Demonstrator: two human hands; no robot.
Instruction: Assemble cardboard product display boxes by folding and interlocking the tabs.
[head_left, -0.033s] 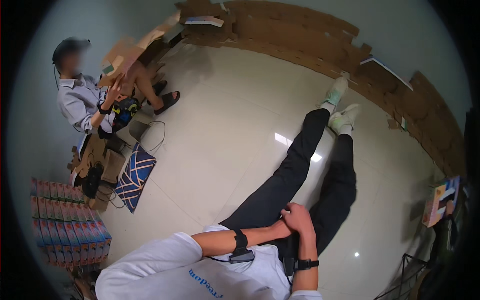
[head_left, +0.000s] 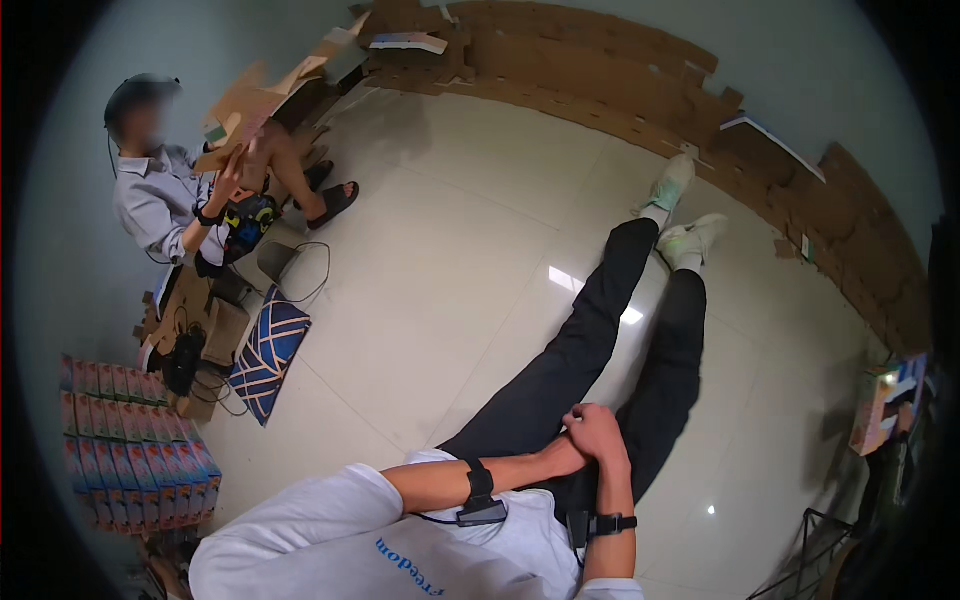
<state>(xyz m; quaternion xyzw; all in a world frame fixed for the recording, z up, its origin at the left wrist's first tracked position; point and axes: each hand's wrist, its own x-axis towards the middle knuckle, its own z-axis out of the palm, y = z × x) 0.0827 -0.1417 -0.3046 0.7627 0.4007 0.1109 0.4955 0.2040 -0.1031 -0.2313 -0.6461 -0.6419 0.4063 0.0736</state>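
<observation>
Over my lap, my two hands lie together and touch. My left hand (head_left: 566, 457) comes in from the left, its fingers hidden behind the other hand and against the dark trousers (head_left: 560, 370). My right hand (head_left: 594, 430) rests across it with bent fingers curled inward; whether anything sits inside them cannot be seen. Each forearm carries a black strap: one strap (head_left: 481, 490) with a small device on the left, another strap (head_left: 610, 527) on the right.
At the left, a seated person (head_left: 160, 205) holds a cardboard piece (head_left: 245, 110). A patterned cushion (head_left: 270, 355) and stacked small boxes (head_left: 140, 460) stand nearer. Cardboard strips (head_left: 580, 60) line the far wall. Another person's hand holds a colourful box (head_left: 875, 410) at the right edge.
The seated person's cardboard has tilted and shifted slightly. At the right edge, the colourful box has turned a little. My right leg and foot moved slightly; my hands stay almost the same.
</observation>
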